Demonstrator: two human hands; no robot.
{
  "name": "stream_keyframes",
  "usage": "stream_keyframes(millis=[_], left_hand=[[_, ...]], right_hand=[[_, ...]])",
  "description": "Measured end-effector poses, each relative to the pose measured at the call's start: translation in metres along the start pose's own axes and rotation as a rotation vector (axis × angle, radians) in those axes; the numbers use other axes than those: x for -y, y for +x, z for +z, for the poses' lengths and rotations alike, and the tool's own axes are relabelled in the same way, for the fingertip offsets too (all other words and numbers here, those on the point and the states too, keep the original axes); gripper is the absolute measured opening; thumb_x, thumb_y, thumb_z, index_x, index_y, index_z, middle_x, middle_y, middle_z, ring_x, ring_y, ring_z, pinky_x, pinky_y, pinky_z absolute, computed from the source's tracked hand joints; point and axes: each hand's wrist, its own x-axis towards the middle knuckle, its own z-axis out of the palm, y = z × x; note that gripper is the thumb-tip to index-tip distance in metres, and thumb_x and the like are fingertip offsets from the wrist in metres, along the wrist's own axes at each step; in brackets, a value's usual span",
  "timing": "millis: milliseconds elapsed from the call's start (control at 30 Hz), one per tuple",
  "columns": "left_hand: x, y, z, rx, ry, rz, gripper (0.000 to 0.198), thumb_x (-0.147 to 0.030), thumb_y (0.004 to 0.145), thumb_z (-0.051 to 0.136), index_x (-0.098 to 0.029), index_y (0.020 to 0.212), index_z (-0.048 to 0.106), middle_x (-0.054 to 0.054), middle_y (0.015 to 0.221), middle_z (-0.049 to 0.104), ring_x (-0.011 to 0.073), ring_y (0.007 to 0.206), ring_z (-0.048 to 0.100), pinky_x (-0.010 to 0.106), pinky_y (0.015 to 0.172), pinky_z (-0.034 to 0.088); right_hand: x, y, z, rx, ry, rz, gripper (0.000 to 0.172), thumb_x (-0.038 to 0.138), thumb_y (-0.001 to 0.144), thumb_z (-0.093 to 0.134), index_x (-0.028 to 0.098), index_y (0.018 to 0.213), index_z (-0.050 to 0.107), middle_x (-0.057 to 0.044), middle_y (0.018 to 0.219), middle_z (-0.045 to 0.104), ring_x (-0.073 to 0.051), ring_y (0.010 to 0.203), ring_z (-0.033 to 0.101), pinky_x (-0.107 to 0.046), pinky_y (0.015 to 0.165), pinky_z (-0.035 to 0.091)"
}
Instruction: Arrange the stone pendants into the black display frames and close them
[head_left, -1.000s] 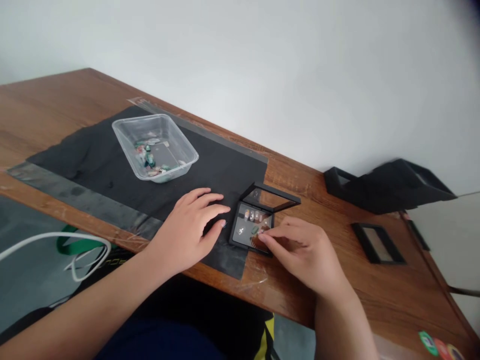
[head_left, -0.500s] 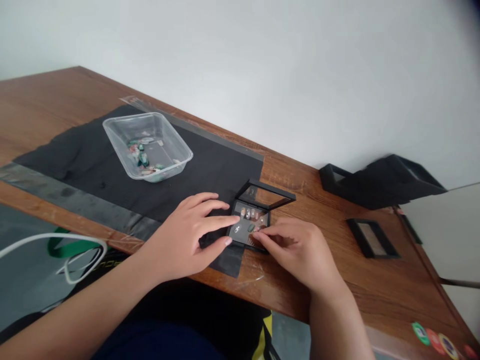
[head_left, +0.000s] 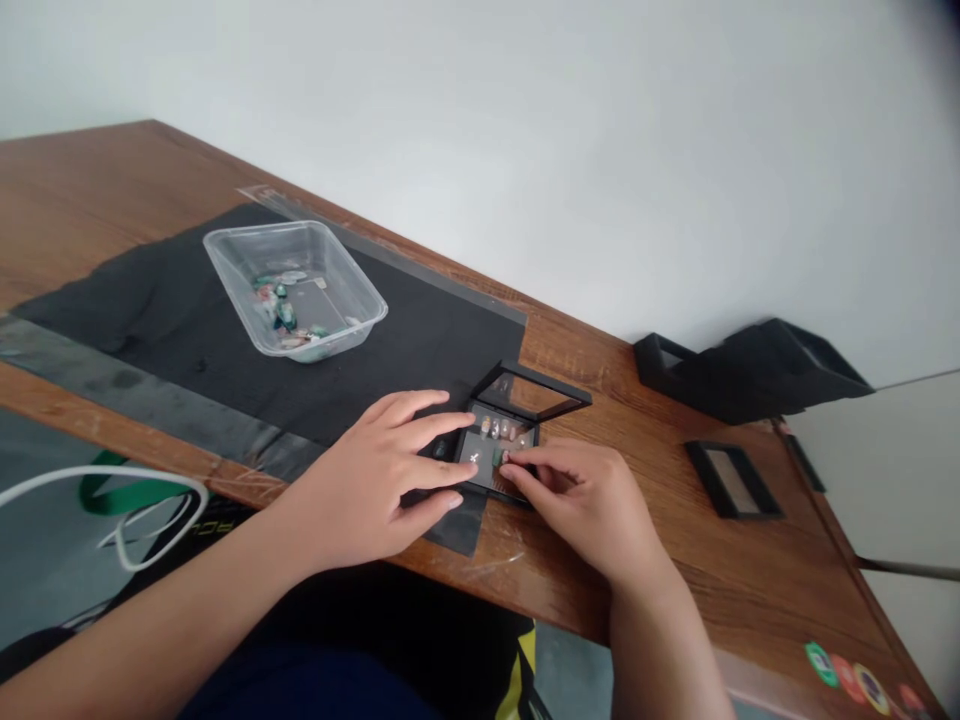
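A small black display case (head_left: 489, 478) lies at the table's front edge, its windowed lid (head_left: 534, 392) raised. Inside, several small press-on nails (head_left: 496, 428) form a row along the back, and a white shiny mark (head_left: 474, 457) shows at the left. My right hand (head_left: 581, 490) has thumb and forefinger pinched on a small greenish press-on nail (head_left: 497, 457) over the case floor; the fingertips partly hide it. My left hand (head_left: 394, 465) spreads its fingers at the case's left edge, fingertips touching or just above it, with nothing held.
A clear plastic tub (head_left: 296, 290) with several coloured nail pieces stands on the black sheet (head_left: 172, 300). To the right are a small black frame (head_left: 733, 480) and black boxes (head_left: 750, 370). Round stickers (head_left: 847, 678) lie near the right corner; a white cable (head_left: 105, 470) hangs left.
My right fingertips have shifted slightly left over the case with the greenish nail. My left forefinger has come down a little towards the case's front. The camera view has moved slightly.
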Motion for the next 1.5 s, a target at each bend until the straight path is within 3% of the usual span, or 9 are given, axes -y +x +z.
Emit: stream_keyframes(millis=[167,433,867,1067,1300,1500], left_hand=[[-0.0029,0.0014,-0.002,0.055,-0.032,0.01,0.036,-0.034,0.091,0.067,-0.029,0.126,0.072,0.002,0.147,0.06,0.0346,0.142,0.043,0.056,0.113,0.038],[-0.0033,-0.0003,-0.001,0.062,-0.06,0.016,0.041,-0.04,0.094,0.062,-0.023,0.131,0.068,0.001,0.139,0.067,0.0307,0.139,0.049,0.052,0.117,0.031],[-0.0037,0.0015,-0.0062,0.072,-0.163,0.062,0.054,-0.059,0.095,0.055,-0.02,0.132,0.066,0.009,0.135,0.067,0.0327,0.124,0.054,0.049,0.108,0.038],[-0.0042,0.0029,-0.0046,0.084,-0.193,0.098,0.064,-0.063,0.1,0.039,-0.016,0.135,0.064,0.013,0.132,0.065,0.0337,0.117,0.051,0.053,0.108,0.034],[-0.0047,0.0059,-0.0051,0.077,-0.215,0.1,0.067,-0.066,0.099,0.038,-0.017,0.136,0.063,0.014,0.128,0.064,0.0326,0.116,0.052,0.05,0.106,0.038],[-0.0034,0.0062,-0.0083,0.099,-0.305,0.12,0.082,-0.067,0.101,0.011,-0.015,0.133,0.066,0.014,0.125,0.067,0.0307,0.114,0.054,0.048,0.108,0.036]], right_hand=[[-0.0002,-0.0004,0.0004,0.016,0.006,0.004,0.012,0.032,0.091,0.071,0.029,0.098,0.081,0.001,0.07,0.07,-0.013,0.06,0.06,-0.027,0.06,0.044],[0.0005,-0.0003,0.0008,0.009,-0.004,-0.019,0.013,0.031,0.093,0.069,0.029,0.099,0.081,-0.001,0.077,0.073,-0.014,0.064,0.063,-0.028,0.063,0.047],[0.0055,-0.0024,-0.0025,0.057,0.085,-0.078,0.014,0.03,0.094,0.068,0.028,0.093,0.082,0.001,0.076,0.074,-0.012,0.061,0.062,-0.026,0.057,0.044],[0.0069,-0.0011,-0.0009,0.044,0.087,-0.098,0.013,0.028,0.093,0.069,0.028,0.094,0.082,0.0,0.077,0.074,-0.012,0.062,0.062,-0.026,0.057,0.045],[0.0064,-0.0013,-0.0002,0.051,0.076,-0.122,0.014,0.031,0.094,0.068,0.026,0.095,0.082,-0.002,0.075,0.074,-0.013,0.061,0.062,-0.026,0.057,0.046],[0.007,-0.0014,-0.0004,0.071,0.095,-0.148,0.013,0.03,0.094,0.068,0.026,0.093,0.081,-0.002,0.078,0.075,-0.013,0.063,0.063,-0.026,0.059,0.047]])
